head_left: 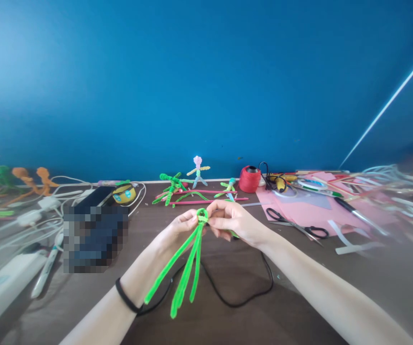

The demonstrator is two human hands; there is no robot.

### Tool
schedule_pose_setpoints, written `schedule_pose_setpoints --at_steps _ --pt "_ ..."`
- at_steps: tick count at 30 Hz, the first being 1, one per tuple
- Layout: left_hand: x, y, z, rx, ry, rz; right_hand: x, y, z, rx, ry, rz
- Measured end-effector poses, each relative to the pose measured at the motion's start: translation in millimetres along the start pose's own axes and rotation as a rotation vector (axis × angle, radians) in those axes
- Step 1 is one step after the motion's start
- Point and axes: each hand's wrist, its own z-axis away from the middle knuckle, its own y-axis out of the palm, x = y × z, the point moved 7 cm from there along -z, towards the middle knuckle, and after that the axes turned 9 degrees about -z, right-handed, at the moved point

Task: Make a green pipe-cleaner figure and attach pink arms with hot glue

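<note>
Head view:
- The left hand (179,227) and right hand (232,220) meet above the middle of the bench (300,306), fingertips close together.
- Both hands grasp a bundle of green pipe cleaners (188,261). The left hand pinches it from the left just below its top, and the right hand's fingers close on it from the right.
- The top of the bundle forms a small loop (202,214) between the two hands. The free ends hang down and fan out toward the left wrist, clear of the bench.
- A black band (127,297) sits around the left wrist.
- A black cable (240,299) lies in a curve on the bench beneath the hands.
- Behind the hands, near the blue wall (206,86), pink pipe cleaners (206,201) lie flat. A green figure (172,184) and a pastel figure (198,170) are just behind them.
- A red thread spool (249,179) stands right of the figures.
- Scissors (298,225) lie on pink paper (292,203), right of the right hand.
- On the left are a pixelated block (93,237), a yellow object (124,193), white cables (30,218) and orange figures (30,179).
</note>
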Motion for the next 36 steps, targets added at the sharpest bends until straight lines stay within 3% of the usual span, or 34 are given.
schedule_pose_setpoints --at_steps 7,14,20,24,31,36 --pt "-3 0.1 3 -0.005 0.006 -0.062 2 0 1 -0.039 -0.026 0.018" --pt "-20 -1.3 5 -0.075 0.079 -0.219 2 -3 1 -0.05 -0.027 0.038" --pt "-24 0.5 5 -0.039 0.126 -0.261 2 -4 0 -0.062 -0.007 0.088" --pt "-28 -0.3 7 -0.097 0.109 -0.411 0 -5 0 -0.057 0.005 0.157" --pt "-27 -5.4 7 -0.159 0.091 -0.486 19 -7 7 -0.098 -0.126 0.669" --pt "-17 -3.6 5 -0.091 0.025 -0.371 35 2 13 -0.112 -0.253 0.985"
